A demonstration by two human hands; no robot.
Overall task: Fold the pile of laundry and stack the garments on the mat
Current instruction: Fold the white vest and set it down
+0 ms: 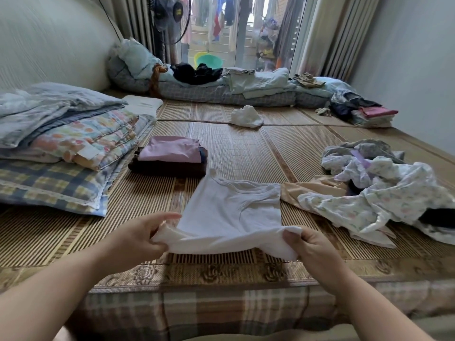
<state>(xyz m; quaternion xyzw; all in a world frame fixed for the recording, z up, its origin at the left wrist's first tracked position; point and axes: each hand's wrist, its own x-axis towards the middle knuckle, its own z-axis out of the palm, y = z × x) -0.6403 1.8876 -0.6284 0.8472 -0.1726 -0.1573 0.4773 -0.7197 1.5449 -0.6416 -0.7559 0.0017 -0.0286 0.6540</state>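
Head view, looking down over a woven mat (pixel 246 148).

White shirt (pixel 231 212) at 6 o'clock, spread on the mat with the neckline toward 12 and the near hem raised off the weave. Left grip (pixel 145 235), a bare hand at 7 o'clock, closed on the hem's left corner, with cloth pinched between thumb and curled fingers. Right grip (pixel 312 247), a bare hand at 5 o'clock, closed the same way on the hem's right corner, thumb on top. Hem held taut between the two, bunched at each end.

Pile (pixel 384 193) of unfolded laundry at 3 o'clock, a tangle of pale floral prints. Beige garment (pixel 312 188) under the pile's left side, just beside the shirt's right edge.

Folded stack (pixel 170 156) at 10 o'clock, just beyond the shirt's left shoulder: pink piece on top, dark pieces beneath.

Bedding (pixel 73 134) at 9 o'clock, folded quilts heaped on a plaid pillow (pixel 49 188).

Crumpled white cloth (pixel 246 116) at 12 o'clock, alone on the mat, well apart from the shirt.

Second stack (pixel 374 116) at 2 o'clock by the wall, pink piece on top, with dark clothes behind it.

Long quilt (pixel 221 92) across the far edge at 12 o'clock, with dark and pale clothes lying on it. Beyond it, a fan (pixel 172 18) at 11 o'clock and a green basin (pixel 209 60) by the glass door.
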